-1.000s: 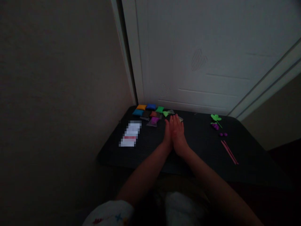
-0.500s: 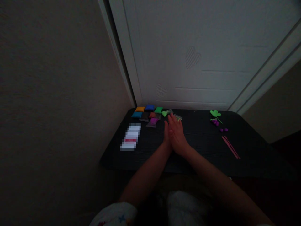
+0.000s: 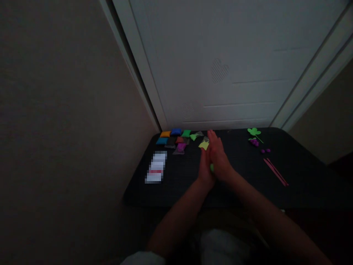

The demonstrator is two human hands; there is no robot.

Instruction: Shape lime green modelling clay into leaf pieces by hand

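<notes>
Palm to palm, my left hand (image 3: 205, 167) and my right hand (image 3: 219, 156) press together above the middle of the dark table, fingers stretched out and pointing away from me. A bit of light green clay (image 3: 212, 168) shows between the palms near the wrists; most of it is hidden. Just beyond my fingers lies a packet of pale yellow clay (image 3: 204, 144). Beside it are an opened packet of light green clay (image 3: 193, 137) and a purple clay packet (image 3: 181, 147).
Orange (image 3: 166, 134), blue (image 3: 176, 131) and other clay packets sit at the back left, above a blurred white card (image 3: 156, 167). On the right lie a green clover-like shape (image 3: 254, 131), a purple clay cluster (image 3: 254, 142), two purple balls (image 3: 265, 151) and two pink sticks (image 3: 275, 172).
My joined hands have shifted slightly right relative to the table, and the right hand has slid against the left. The green clay and the yellow packet now show more. The view has turned a little.
</notes>
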